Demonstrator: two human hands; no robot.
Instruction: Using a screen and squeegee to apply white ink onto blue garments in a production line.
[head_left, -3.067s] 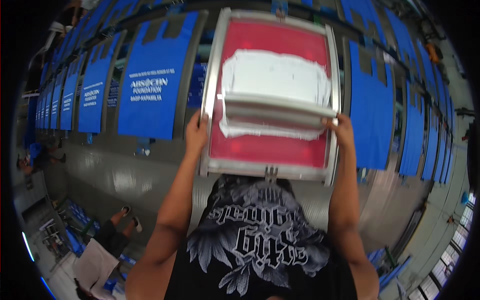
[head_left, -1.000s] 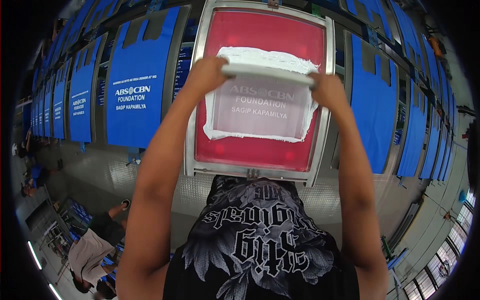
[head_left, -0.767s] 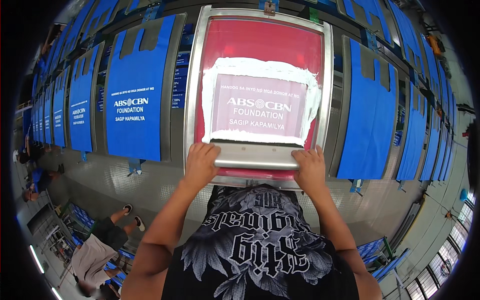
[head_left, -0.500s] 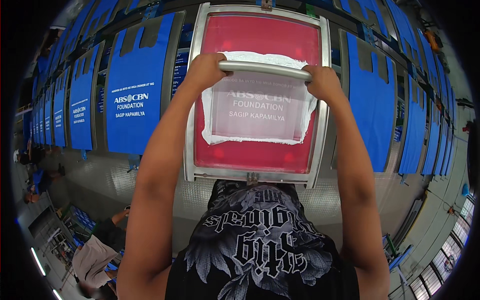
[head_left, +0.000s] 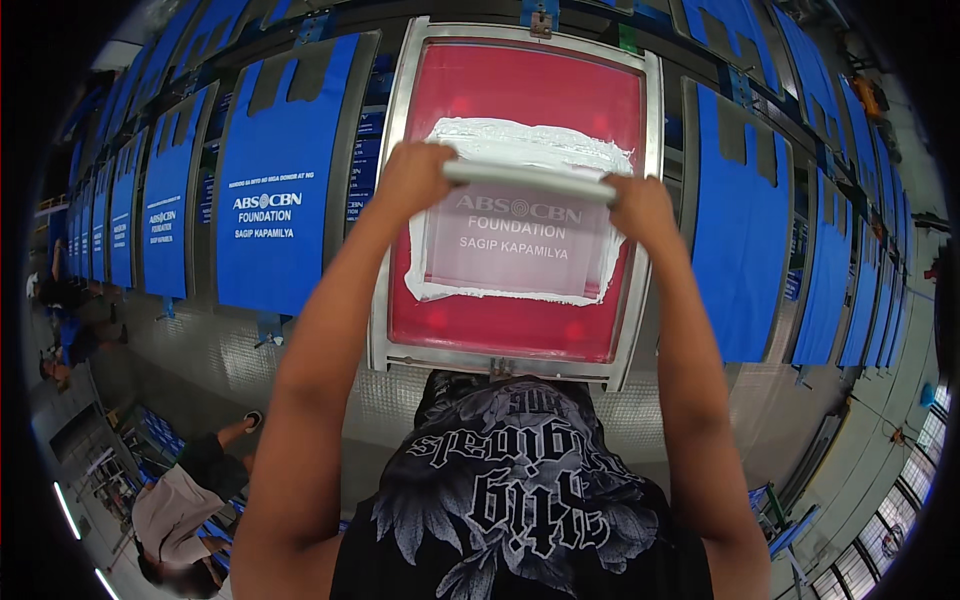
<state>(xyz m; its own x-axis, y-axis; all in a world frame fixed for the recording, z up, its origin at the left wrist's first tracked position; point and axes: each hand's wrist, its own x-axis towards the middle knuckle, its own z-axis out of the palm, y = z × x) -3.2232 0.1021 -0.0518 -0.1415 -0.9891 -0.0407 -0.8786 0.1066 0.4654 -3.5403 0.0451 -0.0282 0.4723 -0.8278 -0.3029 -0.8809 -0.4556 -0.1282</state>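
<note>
One closed left hand (head_left: 416,178) of yours grips the left end of the grey bar (head_left: 530,182), which lies crosswise, its long axis slanting slightly, over white paste (head_left: 520,135) on the red screen (head_left: 490,338), while your equally near right hand (head_left: 643,207) is curled round the other end.

White lettering (head_left: 264,217) with a round emblem (head_left: 268,201) on the flat blue notched fabric panel (head_left: 275,150); similar pale lettering (head_left: 515,228) within the rectangular red mesh screen (head_left: 520,88); inverted grey-outlined blackletter (head_left: 543,507) on the black floral-print shirt (head_left: 490,545).
</note>
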